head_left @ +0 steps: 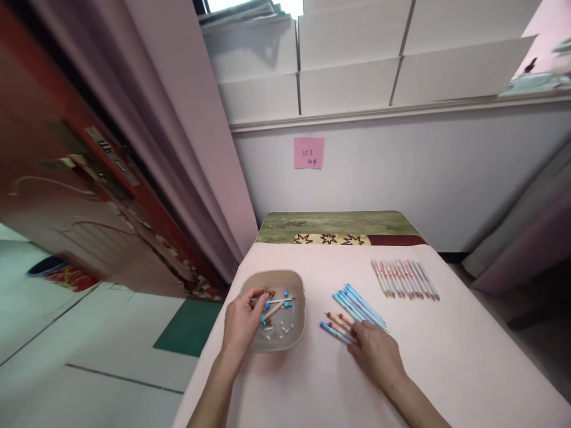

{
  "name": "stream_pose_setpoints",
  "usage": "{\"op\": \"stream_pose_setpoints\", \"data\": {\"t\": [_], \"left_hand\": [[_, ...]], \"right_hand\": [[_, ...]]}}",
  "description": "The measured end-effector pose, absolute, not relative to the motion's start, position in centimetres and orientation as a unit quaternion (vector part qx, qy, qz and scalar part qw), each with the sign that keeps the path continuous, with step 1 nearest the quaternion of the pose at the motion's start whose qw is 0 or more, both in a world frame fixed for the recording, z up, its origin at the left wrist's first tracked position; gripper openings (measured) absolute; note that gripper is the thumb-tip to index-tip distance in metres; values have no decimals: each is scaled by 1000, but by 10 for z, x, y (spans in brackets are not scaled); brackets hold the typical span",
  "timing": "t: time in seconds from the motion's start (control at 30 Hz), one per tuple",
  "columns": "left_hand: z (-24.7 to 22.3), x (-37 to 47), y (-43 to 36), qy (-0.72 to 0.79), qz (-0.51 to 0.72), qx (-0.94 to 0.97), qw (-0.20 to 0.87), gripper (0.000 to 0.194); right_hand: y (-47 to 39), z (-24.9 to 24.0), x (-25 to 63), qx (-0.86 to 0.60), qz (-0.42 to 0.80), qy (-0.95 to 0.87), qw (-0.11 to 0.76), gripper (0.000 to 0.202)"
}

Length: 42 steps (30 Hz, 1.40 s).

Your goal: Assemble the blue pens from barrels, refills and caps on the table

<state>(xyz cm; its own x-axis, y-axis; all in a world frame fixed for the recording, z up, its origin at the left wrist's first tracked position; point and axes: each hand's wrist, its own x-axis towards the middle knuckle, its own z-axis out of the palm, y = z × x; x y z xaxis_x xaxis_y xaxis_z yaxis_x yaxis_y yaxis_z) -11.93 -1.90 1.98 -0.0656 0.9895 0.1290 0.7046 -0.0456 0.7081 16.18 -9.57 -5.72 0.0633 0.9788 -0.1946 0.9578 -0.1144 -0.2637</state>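
Observation:
My left hand (241,316) reaches over a translucent tub (285,343), thumb and fingers pinched together. A small brown part (270,293) shows at its fingertips; whether they grip it is unclear. Inside the tub lie a pale pen barrel (274,310), a thin white refill (285,299), blue and brown pieces and several tiny white bits. To the right, my right hand (377,351) curls its fingers over the lower ends of brown-topped pens (338,321) and a blue-topped pen (335,333). Just beyond them, light blue pens (359,306) lie side by side.
A row of clear-barrelled pens (405,279) lies at the table's right. The pink tabletop (312,386) meets a green patterned strip (330,223) by the wall. A pink note (308,153) hangs above. A red door (89,154) and curtain stand left.

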Motion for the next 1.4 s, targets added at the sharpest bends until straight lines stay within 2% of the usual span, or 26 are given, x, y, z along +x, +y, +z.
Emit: {"op": "stream_pose_setpoints", "data": {"t": [0.2,0.33,0.43,0.53,0.6,0.67,0.77,0.97,1.1,1.2,1.27,1.4], "left_hand": [[23,-135,-19,679,345,626,168,29],[20,-136,-24,671,378,602,209,27],[14,-122,-27,650,408,558,316,31],[7,-97,-28,589,441,483,476,39],[5,-80,-28,525,461,431,571,43],[5,-71,-28,478,481,380,629,42],[10,-77,-26,460,514,315,652,33],[14,-102,-23,469,543,280,637,29],[6,-98,-21,476,587,265,599,31],[3,-94,-19,480,620,242,572,28],[3,-93,-18,475,635,222,567,26],[3,-93,-16,463,639,209,578,21]], "right_hand": [[-100,-60,161,-733,140,-662,74,7],[-103,-58,165,-740,129,-653,99,12],[-96,-46,165,-745,155,-625,173,11],[-78,-20,147,-700,231,-598,313,18],[-61,-1,125,-618,341,-586,399,27],[-45,12,102,-531,465,-564,428,33],[-31,16,75,-438,606,-510,425,39],[-30,-3,58,-367,749,-442,331,57],[-28,-10,50,-391,713,-442,377,48],[-26,-12,44,-452,589,-510,435,41],[-26,-12,41,-495,533,-529,437,41],[-24,-13,37,-501,613,-477,381,60]]}}
